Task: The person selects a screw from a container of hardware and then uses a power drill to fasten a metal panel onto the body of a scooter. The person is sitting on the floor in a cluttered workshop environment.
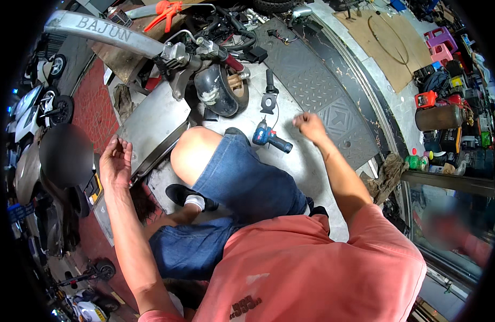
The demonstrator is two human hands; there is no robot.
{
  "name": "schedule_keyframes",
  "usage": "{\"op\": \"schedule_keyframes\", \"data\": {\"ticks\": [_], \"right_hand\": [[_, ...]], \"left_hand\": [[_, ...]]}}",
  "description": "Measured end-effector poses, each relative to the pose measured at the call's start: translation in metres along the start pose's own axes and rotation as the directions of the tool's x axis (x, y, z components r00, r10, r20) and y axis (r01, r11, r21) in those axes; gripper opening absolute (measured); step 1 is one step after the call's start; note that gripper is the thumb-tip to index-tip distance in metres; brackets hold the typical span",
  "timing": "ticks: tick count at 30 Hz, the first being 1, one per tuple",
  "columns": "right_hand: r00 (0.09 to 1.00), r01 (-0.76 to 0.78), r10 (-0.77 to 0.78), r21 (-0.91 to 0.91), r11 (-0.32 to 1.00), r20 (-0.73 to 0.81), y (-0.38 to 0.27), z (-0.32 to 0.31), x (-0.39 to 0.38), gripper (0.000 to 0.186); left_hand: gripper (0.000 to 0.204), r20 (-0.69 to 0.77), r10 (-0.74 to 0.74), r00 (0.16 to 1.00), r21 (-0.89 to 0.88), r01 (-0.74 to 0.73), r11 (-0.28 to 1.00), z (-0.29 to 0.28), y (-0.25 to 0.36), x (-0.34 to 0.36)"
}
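My left hand [117, 161] is palm up with loosely bent fingers and no visible object, beside the silver deck [145, 121] of a scooter. My right hand [309, 127] is above the floor with fingers curled together; whatever they hold, if anything, is too small to make out. Just left of it, a blue-and-black cordless drill [271, 139] lies on the floor, below a black handlebar grip unit [269, 96] with a cable. The scooter's black front mudguard [210, 86] and silver stem [113, 35] stand at upper left. My bent bare knee [188, 150] is between my hands.
A ribbed metal plate [333, 102] runs along the right side, with cardboard [392, 43], tools and containers [441, 115] beyond. An orange caulking gun [162, 13] and cables [237, 27] lie at the top. Parked scooters [51, 112] line the left. A crumpled rag [387, 174] lies at right.
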State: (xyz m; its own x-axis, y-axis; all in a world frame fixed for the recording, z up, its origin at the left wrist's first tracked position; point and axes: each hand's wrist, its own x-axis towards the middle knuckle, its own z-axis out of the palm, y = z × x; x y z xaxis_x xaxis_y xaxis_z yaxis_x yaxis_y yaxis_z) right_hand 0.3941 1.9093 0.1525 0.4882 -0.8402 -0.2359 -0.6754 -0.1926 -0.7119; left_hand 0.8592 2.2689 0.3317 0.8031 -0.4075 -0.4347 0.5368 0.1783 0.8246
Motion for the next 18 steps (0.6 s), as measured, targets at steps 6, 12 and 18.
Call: {"op": "schedule_keyframes", "data": {"ticks": [6, 12, 18], "right_hand": [[0.947, -0.061, 0.206, -0.489, 0.87, 0.248, 0.01, 0.081, -0.026, 0.065], [0.949, 0.015, 0.184, -0.619, 0.785, 0.257, 0.025, 0.167, 0.011, 0.056], [0.953, -0.169, 0.258, -0.433, 0.886, 0.157, 0.05, 0.185, 0.035, 0.063]], "left_hand": [[0.027, -0.023, -0.001, 1.0, 0.026, 0.002, 1.0, -0.024, 0.003, -0.005], [0.017, 0.062, 0.038, 0.997, 0.031, -0.04, 0.999, 0.007, 0.01, -0.006], [0.019, 0.017, 0.057, 0.998, 0.05, -0.058, 0.997, 0.012, 0.001, -0.015]]}}
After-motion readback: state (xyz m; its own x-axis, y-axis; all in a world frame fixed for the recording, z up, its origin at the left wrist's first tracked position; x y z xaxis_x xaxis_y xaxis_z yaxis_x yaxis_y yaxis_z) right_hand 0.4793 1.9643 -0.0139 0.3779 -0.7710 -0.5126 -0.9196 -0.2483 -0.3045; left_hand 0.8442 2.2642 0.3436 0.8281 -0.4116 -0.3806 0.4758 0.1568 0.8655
